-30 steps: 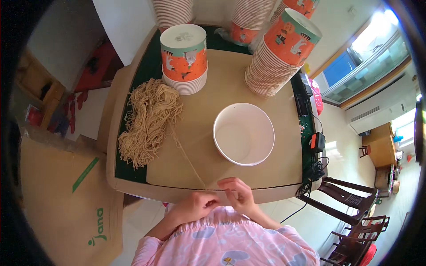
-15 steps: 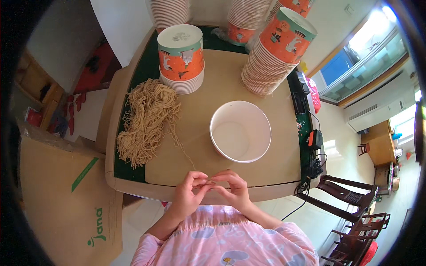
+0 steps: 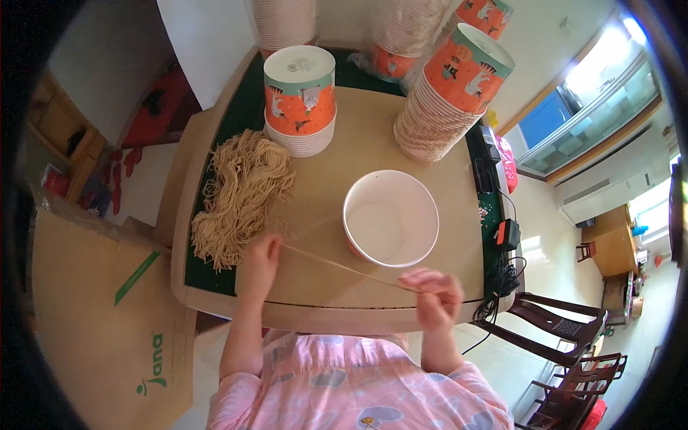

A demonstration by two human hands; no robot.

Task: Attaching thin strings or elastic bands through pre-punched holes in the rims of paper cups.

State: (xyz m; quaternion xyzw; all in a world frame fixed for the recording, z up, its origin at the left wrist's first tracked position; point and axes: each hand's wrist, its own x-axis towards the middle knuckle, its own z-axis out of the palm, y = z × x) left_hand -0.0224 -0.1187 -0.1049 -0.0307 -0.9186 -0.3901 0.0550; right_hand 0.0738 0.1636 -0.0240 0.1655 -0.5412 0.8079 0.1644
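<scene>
A length of tan string [image 3: 344,269] is stretched between my two hands, just above the table's near part. My left hand [image 3: 259,261] pinches one end beside the tan yarn bundle [image 3: 240,193]. At the other end, my right hand [image 3: 435,292] grips the string, its fingers somewhat blurred. Close beyond the string stands an open paper bucket [image 3: 390,218], white inside, with its mouth facing up. Nothing else shows in either hand.
Upside-down orange and white paper buckets stand in a short stack [image 3: 301,104] and a taller leaning stack [image 3: 448,93], with wrapped stacks behind. Black cables and a power strip [image 3: 507,235] line the table's right edge. A cardboard box [image 3: 107,308] stands at left, a dark chair [image 3: 552,322] at right.
My hands were together at the table's near edge. They have moved apart, left hand toward the yarn bundle and right hand to the right, drawing the string out between them.
</scene>
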